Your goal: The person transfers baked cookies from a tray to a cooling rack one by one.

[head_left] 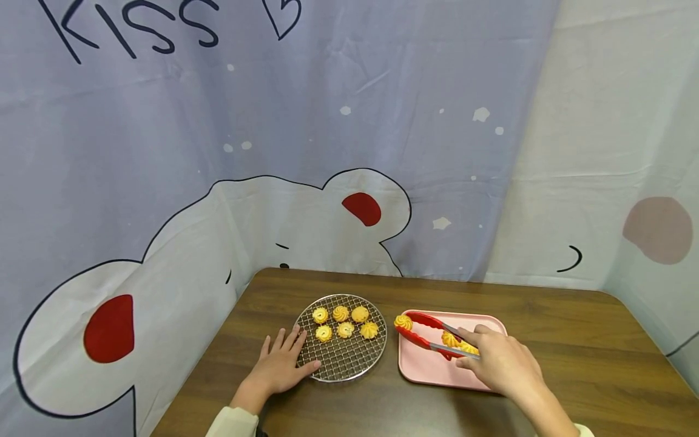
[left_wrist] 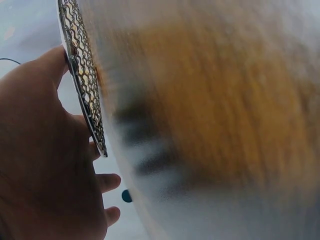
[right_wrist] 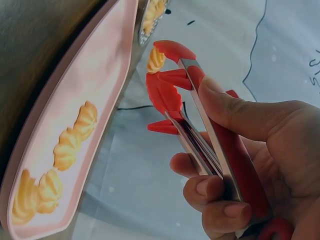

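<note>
I'm seeing one golden swirled cookie (right_wrist: 156,60) hanging in the air, pinched between the red tips of the tongs (right_wrist: 172,95); from the head camera it's showing at the far left corner of the pink tray (head_left: 431,367). The right hand (head_left: 505,364) is grasping the tongs, its fingers curling round the handles and its thumb pressing on one side. On the tray more cookies (right_wrist: 66,150) are lying; through the right wrist camera I'm counting four, in two close pairs, while the hand and tongs are hiding some of them from the head camera.

Just left of the tray, a round wire rack (head_left: 346,361) is carrying six cookies (head_left: 345,329) in two rows of three, sitting toward its far side. The left hand (head_left: 278,364) is resting at the rack's left rim, its fingers spreading, released and nearly straight. A pale sleeve (head_left: 232,423) is covering that wrist.

Tray and rack are both sitting on a brown wooden worktop (head_left: 338,413). Behind it a lilac and white cloth (head_left: 382,79) is hanging, showing cartoon animals and the word "KISS" beside a heart.
</note>
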A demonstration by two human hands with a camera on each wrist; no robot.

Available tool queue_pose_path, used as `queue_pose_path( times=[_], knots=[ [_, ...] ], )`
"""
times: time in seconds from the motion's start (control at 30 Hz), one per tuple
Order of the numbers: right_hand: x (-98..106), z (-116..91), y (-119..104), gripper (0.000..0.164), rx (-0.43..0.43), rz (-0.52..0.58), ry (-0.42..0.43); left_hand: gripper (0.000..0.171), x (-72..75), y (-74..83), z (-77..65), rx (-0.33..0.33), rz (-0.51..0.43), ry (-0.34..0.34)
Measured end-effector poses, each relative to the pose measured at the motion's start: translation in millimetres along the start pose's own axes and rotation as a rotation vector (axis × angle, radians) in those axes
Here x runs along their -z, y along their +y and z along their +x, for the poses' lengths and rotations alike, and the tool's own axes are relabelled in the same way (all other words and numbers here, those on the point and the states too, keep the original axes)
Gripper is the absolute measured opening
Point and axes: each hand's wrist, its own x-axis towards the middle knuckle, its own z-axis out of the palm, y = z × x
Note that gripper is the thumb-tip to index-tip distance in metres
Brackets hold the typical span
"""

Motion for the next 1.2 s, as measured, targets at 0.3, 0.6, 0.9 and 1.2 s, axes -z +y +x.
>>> queue_pose_path(
  times=[0.3,0.6,0.9,1.2],
  knots=[
    [-6.7,-1.2,-13.0,0.053,0.063,0.001,0.054,0.089,-2.3,-2.2,2.2,-0.013,0.002,-0.002],
    [-10.2,-1.7,-25.2,0.052,0.109,-0.009,0.077,0.089,-1.4,-1.6,2.4,-0.018,-0.004,-0.002],
    [-15.5,-1.2,-38.9,0.051,0.150,-0.008,0.079,0.088,0.0,0.3,1.3,-0.003,0.010,-0.005],
    [-22.8,-2.7,-47.3,0.051,0.101,0.012,0.026,0.087,1.0,1.6,0.5,0.000,0.009,-0.011]
  ],
)
